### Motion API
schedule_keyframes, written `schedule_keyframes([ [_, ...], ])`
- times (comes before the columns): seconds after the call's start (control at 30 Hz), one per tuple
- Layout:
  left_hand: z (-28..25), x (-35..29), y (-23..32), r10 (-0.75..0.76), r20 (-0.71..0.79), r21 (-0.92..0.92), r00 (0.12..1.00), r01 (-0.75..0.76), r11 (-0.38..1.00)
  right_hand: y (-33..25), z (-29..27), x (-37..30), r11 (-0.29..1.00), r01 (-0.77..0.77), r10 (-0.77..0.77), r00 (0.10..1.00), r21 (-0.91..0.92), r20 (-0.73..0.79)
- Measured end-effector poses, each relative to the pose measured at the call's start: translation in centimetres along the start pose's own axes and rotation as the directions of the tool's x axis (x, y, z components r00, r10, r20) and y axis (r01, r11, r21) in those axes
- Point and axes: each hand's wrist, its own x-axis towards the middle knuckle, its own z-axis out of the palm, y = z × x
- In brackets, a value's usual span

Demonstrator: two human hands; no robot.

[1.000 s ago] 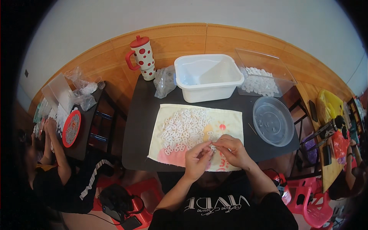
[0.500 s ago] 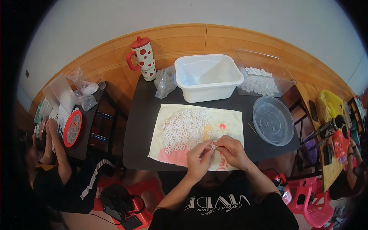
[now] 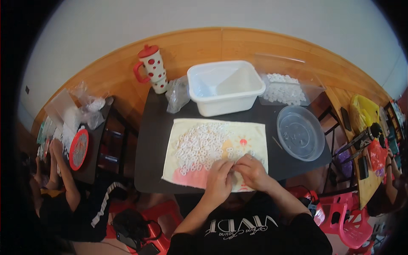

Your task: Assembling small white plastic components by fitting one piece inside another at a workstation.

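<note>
Over the near edge of a pale yellow cloth (image 3: 250,131), my left hand (image 3: 219,179) and my right hand (image 3: 254,173) meet with their fingertips together. Both are closed in a pinch, and whatever lies between the fingers is hidden. To the left of them, a spread of small white two-holed plastic pieces (image 3: 199,146) covers much of the cloth. A few similar loose pieces (image 3: 230,150) lie just beyond my fingers. On the right stands a round clear shallow dish (image 3: 300,150) with a few small bits in it.
Behind the cloth are a white tub (image 3: 227,104), a clear bin (image 3: 312,89) with white pieces, a crumpled plastic bag (image 3: 177,94) and a dotted tumbler (image 3: 154,70). A thin stick (image 3: 277,143) lies beside the dish. People work at tables left and right; a red bowl (image 3: 79,149) stands left.
My fingertips have drawn closer together, and the small pale piece that showed between them is now covered. The whole view has shifted slightly.
</note>
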Motion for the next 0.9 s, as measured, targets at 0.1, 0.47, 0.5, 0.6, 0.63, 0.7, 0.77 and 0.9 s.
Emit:
schedule_keyframes([
  [0.1,-0.2,0.7,-0.1,0.028,0.059,0.081,0.998,-0.032,0.996,0.7,0.1,-0.9,0.998,0.018,-0.016,1.000,-0.068,0.020],
  [0.47,-0.8,1.2,-0.6,-0.014,0.173,-0.038,0.985,0.021,0.999,0.2,0.7,-1.3,1.000,0.001,0.000,0.997,-0.007,0.077],
  [0.5,-0.9,1.1,-0.7,-0.022,0.183,-0.040,0.983,0.029,0.999,0.2,0.7,-1.2,1.000,0.013,-0.011,0.996,-0.023,0.085],
  [0.6,-1.0,1.6,-0.8,-0.034,0.200,-0.015,0.979,0.038,0.999,0.3,0.4,-0.9,0.998,0.034,-0.029,0.994,-0.043,0.110],
  [0.63,-1.0,1.7,-0.9,-0.042,0.199,-0.012,0.979,0.046,0.999,0.4,0.4,-0.8,0.998,0.045,-0.039,0.992,-0.049,0.122],
  [0.7,-1.0,1.8,-1.0,-0.089,0.229,-0.035,0.969,0.099,0.994,0.5,0.4,-0.6,0.997,0.072,-0.066,0.990,-0.041,0.124],
  [0.77,-1.1,2.0,-0.7,-0.112,0.239,-0.045,0.965,0.126,0.991,0.1,0.1,-0.5,0.995,0.089,-0.084,0.989,-0.033,0.123],
  [0.9,-0.8,2.2,-0.3,-0.015,0.193,-0.008,0.981,0.017,1.000,0.0,-0.6,0.0,0.991,0.123,-0.115,0.982,-0.051,0.152],
])
